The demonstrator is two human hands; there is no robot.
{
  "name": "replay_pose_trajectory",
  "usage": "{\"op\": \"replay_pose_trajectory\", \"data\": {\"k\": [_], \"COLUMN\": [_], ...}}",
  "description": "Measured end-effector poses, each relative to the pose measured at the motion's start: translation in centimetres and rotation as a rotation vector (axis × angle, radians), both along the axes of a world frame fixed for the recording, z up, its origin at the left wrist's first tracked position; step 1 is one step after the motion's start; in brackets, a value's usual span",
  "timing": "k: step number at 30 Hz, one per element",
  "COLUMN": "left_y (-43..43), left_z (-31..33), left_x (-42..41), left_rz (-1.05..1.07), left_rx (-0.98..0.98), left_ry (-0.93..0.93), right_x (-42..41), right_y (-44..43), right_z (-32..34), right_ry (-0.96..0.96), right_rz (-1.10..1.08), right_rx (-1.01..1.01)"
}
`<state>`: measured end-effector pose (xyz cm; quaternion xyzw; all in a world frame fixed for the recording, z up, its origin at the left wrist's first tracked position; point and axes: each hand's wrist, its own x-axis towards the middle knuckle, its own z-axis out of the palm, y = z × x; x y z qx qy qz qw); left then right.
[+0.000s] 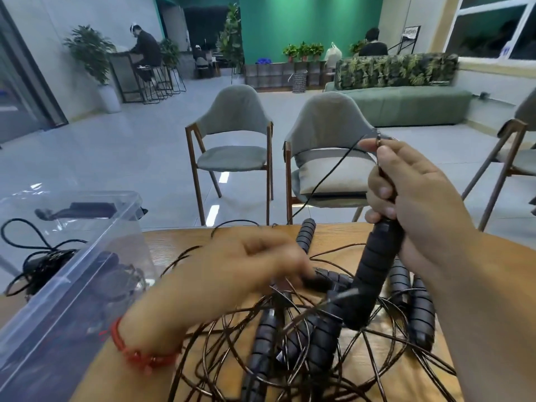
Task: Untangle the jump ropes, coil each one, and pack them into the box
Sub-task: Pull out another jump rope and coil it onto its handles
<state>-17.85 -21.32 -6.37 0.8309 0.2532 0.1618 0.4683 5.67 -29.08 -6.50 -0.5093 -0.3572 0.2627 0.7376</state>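
Observation:
A tangled heap of thin dark jump ropes (293, 338) with several black ribbed handles lies on the wooden table (342, 236). My right hand (412, 195) grips one black handle (374, 274) and holds it upright above the heap; its thin cord (327, 175) runs from the top of the handle down over the far table edge. My left hand (232, 274), blurred, reaches into the middle of the heap; its fingertips touch cords and a handle, but the grip is unclear. A clear plastic box (75, 256) stands at the left with dark ropes and handles inside.
Two grey chairs (235, 134) stand just beyond the table's far edge, with a third chair (510, 146) at the right. A green sofa (406, 103) and plants are farther back. People sit at the far end of the room.

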Motion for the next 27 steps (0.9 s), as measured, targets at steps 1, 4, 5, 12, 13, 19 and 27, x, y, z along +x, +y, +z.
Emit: {"op": "replay_pose_trajectory", "data": {"k": [1,4,5,12,13,19,27], "left_y": [1.7,5.9,5.7,3.5,3.3,3.0,3.3], "left_z": [-0.7,-3.9,-4.2,-6.7,-6.9,-7.1,-9.6], "left_x": [0.3,-0.1,-0.1,2.9,3.1,3.5,4.7], "left_rz": [0.128,0.480,0.477,0.173,0.143,0.264,0.292], "left_rx": [-0.046,0.173,0.243,0.302,0.300,0.361,0.369], "left_ry": [-0.034,0.007,0.077,0.303,0.368,0.424,0.439], "right_x": [-0.1,-0.2,-0.2,-0.5,-0.6,-1.4,-1.1], "right_y": [0.0,0.4,0.6,1.4,1.4,1.1,1.5], "right_z": [-0.1,-0.7,-0.9,-3.2,-3.6,-4.0,-4.7], "right_ry": [-0.012,-0.048,-0.056,-0.270,-0.358,-0.936,-0.985], "right_rz": [0.010,0.024,0.033,0.154,0.160,0.116,0.149], "right_rx": [-0.024,-0.116,-0.153,-0.544,-0.596,-0.900,-1.000]}}
